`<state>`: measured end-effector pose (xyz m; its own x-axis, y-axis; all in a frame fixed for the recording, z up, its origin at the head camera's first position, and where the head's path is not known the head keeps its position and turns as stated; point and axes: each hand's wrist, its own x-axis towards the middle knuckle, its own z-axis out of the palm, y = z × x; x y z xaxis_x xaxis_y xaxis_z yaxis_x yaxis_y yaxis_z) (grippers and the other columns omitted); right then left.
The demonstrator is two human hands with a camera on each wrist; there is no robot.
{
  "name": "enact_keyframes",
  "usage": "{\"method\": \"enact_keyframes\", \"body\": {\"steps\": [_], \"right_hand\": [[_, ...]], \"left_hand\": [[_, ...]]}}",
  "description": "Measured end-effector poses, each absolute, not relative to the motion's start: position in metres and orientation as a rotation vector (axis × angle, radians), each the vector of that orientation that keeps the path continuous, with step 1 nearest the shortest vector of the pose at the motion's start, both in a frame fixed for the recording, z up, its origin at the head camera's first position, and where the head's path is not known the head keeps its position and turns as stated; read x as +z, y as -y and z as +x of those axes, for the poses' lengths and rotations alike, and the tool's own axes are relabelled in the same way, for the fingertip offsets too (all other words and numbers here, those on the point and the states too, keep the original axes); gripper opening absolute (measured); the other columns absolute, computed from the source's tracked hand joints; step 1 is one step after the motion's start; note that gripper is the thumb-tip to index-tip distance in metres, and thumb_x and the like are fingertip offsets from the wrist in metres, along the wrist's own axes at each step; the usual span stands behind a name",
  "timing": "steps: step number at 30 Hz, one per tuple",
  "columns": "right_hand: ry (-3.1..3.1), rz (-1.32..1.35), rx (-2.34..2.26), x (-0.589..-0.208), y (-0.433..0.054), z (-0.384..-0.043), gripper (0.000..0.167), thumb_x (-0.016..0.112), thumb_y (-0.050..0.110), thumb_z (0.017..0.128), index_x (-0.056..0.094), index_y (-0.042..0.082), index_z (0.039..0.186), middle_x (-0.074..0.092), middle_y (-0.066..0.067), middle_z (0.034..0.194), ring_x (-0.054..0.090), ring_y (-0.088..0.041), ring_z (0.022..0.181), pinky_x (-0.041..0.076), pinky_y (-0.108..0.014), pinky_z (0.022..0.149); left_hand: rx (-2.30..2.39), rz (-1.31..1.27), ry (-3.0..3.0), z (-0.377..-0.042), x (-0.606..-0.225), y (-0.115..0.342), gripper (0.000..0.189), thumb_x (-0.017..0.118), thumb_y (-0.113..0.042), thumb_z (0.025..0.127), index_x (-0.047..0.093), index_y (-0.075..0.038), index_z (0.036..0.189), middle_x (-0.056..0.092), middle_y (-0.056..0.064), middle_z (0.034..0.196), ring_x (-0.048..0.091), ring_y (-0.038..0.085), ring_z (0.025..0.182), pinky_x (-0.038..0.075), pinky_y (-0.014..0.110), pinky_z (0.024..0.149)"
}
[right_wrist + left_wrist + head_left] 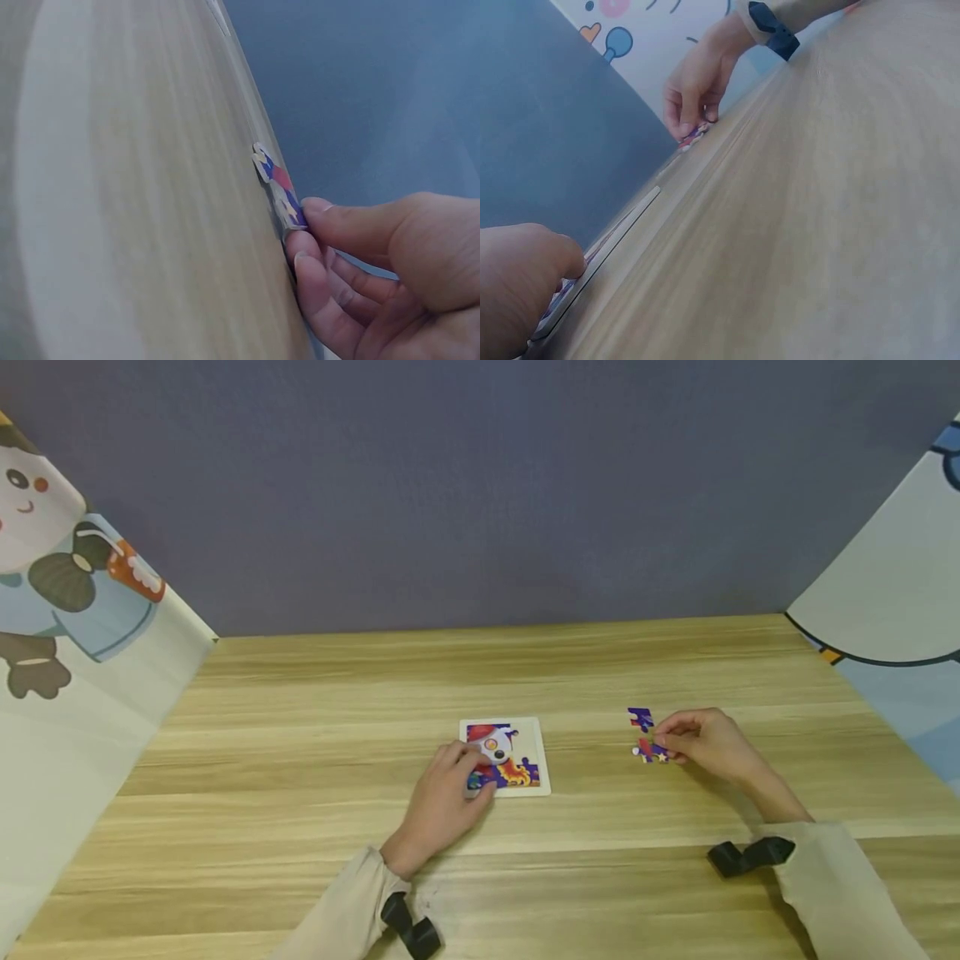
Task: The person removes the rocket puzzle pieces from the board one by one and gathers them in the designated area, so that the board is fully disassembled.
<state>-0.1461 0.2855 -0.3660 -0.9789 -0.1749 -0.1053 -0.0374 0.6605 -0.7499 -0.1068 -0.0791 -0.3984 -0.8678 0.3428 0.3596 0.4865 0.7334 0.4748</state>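
A small jigsaw puzzle in a white-bordered tray (pixel 545 777) lies on the table, partly filled with colourful pieces, with bare board at its upper right. My left hand (pixel 450 789) rests over the tray's left part, fingers relaxed on the pieces and covering some of them. Off to the right, my right hand (pixel 708 745) pinches a purple and red puzzle piece with pale stars (pixel 287 196) between thumb and fingers, at the table surface. Just behind it lies another purple puzzle piece (pixel 641 718), beyond the fingertips.
The wood-grain table (pixel 322 718) extends around both hands. A dark grey-blue wall panel (pixel 480 502) rises at its far edge. Cartoon-printed panels (pixel 82 560) stand at the left and right sides. Each wrist wears a black band mount (pixel 411 928).
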Motion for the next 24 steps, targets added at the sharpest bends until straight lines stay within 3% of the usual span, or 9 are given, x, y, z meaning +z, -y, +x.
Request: {"method": "enact_keyframes", "body": {"steps": [24], "right_hand": [[-2.842, -0.237, -1.052, -0.3633, -0.2817, -0.1445, 0.016, 0.063, 0.013, 0.091, 0.068, -0.001, 0.097, 0.07, -0.008, 0.082, 0.061, -0.007, 0.063, 0.054, -0.022, 0.054]], "left_hand": [[-0.827, -0.664, 2.69, -0.1054, -0.3964, 0.0794, 0.025, 0.071, -0.022, 0.082, 0.066, -0.01, 0.103, 0.061, 0.003, 0.109, 0.055, 0.02, 0.104, 0.051, 0.036, 0.089]]}}
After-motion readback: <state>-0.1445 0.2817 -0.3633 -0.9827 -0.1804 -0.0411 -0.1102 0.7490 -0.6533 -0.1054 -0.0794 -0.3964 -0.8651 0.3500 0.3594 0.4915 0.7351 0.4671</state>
